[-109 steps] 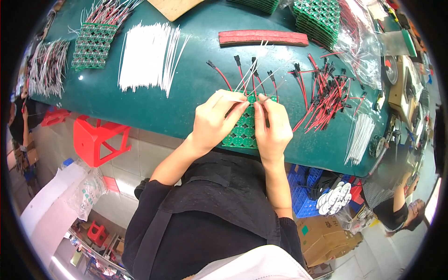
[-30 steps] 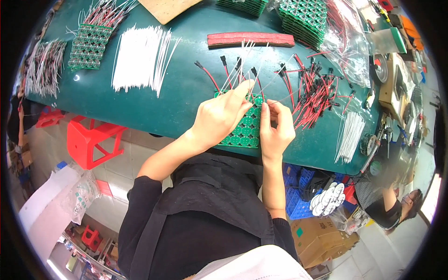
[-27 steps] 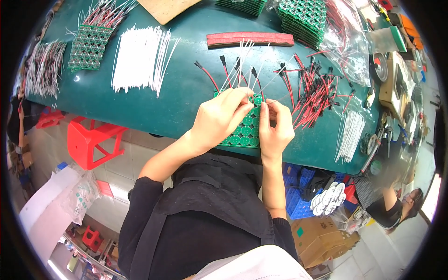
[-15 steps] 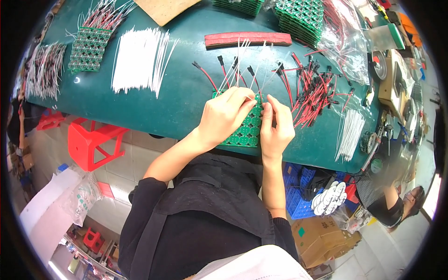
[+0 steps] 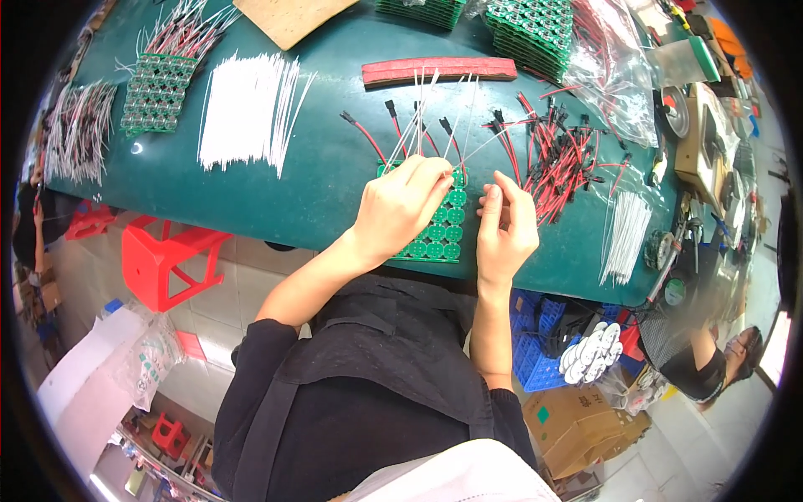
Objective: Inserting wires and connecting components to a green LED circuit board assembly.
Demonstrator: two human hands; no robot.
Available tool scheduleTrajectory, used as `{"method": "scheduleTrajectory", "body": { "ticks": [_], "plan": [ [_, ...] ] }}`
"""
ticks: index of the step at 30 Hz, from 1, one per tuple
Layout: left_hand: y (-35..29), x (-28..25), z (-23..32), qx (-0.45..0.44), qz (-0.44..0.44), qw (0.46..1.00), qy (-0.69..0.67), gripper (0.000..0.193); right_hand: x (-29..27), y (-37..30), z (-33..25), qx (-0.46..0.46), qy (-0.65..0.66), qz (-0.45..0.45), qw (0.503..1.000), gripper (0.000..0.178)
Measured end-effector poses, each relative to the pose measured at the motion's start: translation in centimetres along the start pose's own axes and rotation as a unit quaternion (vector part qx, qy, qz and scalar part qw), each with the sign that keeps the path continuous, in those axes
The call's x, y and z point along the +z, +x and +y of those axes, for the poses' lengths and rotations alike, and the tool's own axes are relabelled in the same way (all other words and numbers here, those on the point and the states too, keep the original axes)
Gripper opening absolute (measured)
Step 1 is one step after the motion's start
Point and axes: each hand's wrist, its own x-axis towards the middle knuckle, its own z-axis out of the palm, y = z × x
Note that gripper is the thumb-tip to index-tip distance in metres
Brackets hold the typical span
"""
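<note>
A green circuit board panel [image 5: 435, 248] with rows of round sections lies at the table's near edge. My left hand [image 5: 403, 205] rests over its left and middle part, thumb and forefinger pinched on a thin white wire [image 5: 492, 144] that slants up to the right. More white wires [image 5: 424, 109] stand up behind these fingers. Red-black leads with black plugs [image 5: 360, 127] fan out from the panel's far edge. My right hand [image 5: 508, 230] is just right of the panel, apart from it, fingers curled and thumb near the forefinger; anything between them is too small to make out.
Red-black leads [image 5: 556, 163] lie heaped on the right, with white wires [image 5: 627, 238] nearer. A larger white wire bundle [image 5: 251, 113] lies left. Behind the panel is a red strip [image 5: 439, 72]; stacked boards [image 5: 531, 33] stand beyond. A finished-looking wired board [image 5: 156, 92] lies far left.
My right hand has drawn back to the right, away from the panel's edge. My left hand stays over the panel, and a white wire now slants rightward from its fingertips.
</note>
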Motion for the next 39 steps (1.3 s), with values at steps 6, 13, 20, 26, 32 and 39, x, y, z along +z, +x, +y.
{"method": "scheduleTrajectory", "body": {
  "ticks": [6,13,20,26,32,39],
  "plan": [
    [0.3,0.2,0.3,0.031,0.013,0.999,0.029,0.034,-3.0,1.7,-0.5,0.005,-0.111,0.043,0.993,0.009],
    [0.0,0.1,1.0,0.007,0.019,1.0,0.014,0.041,-5.0,0.9,-0.7,0.031,-0.364,-0.149,0.919,0.028],
    [-2.1,-0.9,1.4,0.151,-0.15,0.976,-0.051,0.024,-5.1,0.0,0.1,0.082,-0.261,-0.125,0.954,0.015],
    [-2.8,-3.0,0.2,0.09,-0.152,0.984,-0.039,0.025,-5.3,-1.5,-0.8,0.091,0.032,-0.043,0.994,0.007],
    [-2.7,-3.6,1.7,-0.085,-0.138,0.944,-0.286,0.02,-3.5,-2.4,-3.5,-0.086,0.113,-0.237,0.961,0.015],
    [-2.3,-2.4,1.6,-0.143,-0.088,0.933,-0.318,0.012,-2.2,-2.4,-2.6,-0.034,0.092,-0.18,0.979,0.014]
  ]
}}
